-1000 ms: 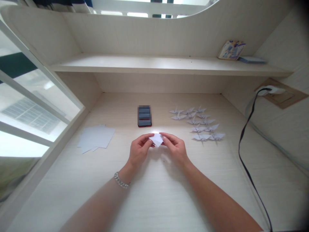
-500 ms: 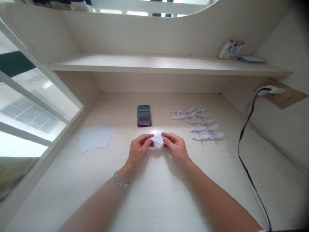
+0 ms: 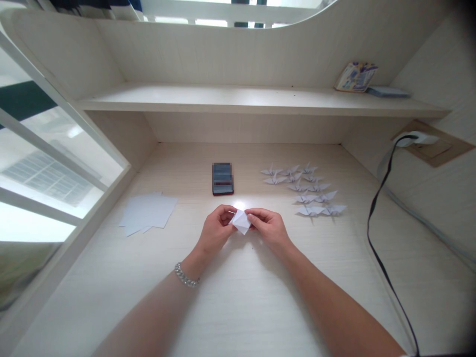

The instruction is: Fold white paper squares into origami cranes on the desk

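Observation:
Between my two hands, over the middle of the desk, is a small piece of folded white paper [image 3: 241,221], roughly diamond-shaped. My left hand [image 3: 216,228] pinches its left side, and my right hand [image 3: 268,229] grips its right side between thumb and fingers. Several finished white paper cranes [image 3: 311,199] stand in rows to the right, beyond my right hand. Off to the left lies a loose stack of white paper sheets [image 3: 150,212]. The undersides of the folded paper are hidden from me.
A phone [image 3: 222,178] lies on the desk just past my hands. A black cable [image 3: 372,238] runs from a wall socket [image 3: 433,144] down the right side. The shelf [image 3: 223,96] above the desk holds a colourful packet [image 3: 356,77] and a flat bluish item [image 3: 387,92].
The folded paper has turned and shifted slightly left and down, with its lower point now toward me. My left fingers have changed their hold a little.

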`<action>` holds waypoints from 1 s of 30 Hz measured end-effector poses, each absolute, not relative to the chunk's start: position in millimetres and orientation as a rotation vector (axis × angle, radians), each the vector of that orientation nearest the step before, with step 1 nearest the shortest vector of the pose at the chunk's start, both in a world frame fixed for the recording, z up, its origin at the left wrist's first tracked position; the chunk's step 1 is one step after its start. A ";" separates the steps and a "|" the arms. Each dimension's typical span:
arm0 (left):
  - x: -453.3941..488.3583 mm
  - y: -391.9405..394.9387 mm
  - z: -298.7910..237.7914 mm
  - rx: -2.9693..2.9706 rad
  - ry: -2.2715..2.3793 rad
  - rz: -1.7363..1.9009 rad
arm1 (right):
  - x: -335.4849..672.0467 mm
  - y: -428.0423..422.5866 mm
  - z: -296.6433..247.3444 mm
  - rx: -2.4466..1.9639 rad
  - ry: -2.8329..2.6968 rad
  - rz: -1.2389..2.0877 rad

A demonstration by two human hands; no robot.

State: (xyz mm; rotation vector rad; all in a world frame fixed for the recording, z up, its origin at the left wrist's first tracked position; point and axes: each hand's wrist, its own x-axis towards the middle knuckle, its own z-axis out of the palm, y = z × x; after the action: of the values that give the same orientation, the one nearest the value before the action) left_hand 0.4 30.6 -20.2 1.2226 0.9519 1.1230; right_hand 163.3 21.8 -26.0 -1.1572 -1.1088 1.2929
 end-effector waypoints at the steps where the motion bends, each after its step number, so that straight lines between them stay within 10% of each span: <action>1: 0.5 30.2 -19.8 1.231 0.934 1.111 | 162.8 21.7 -26.2 -1.151 -1.111 1.303; 30: 1.5 27.7 -19.0 1.251 0.958 1.115 | 164.5 22.7 -26.8 -0.991 -0.951 1.597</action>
State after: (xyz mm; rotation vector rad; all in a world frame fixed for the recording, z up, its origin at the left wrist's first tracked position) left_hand 1.5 27.7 -19.0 1.2509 0.9577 1.1148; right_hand 164.5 22.7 -26.8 -0.9914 -0.9513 1.5967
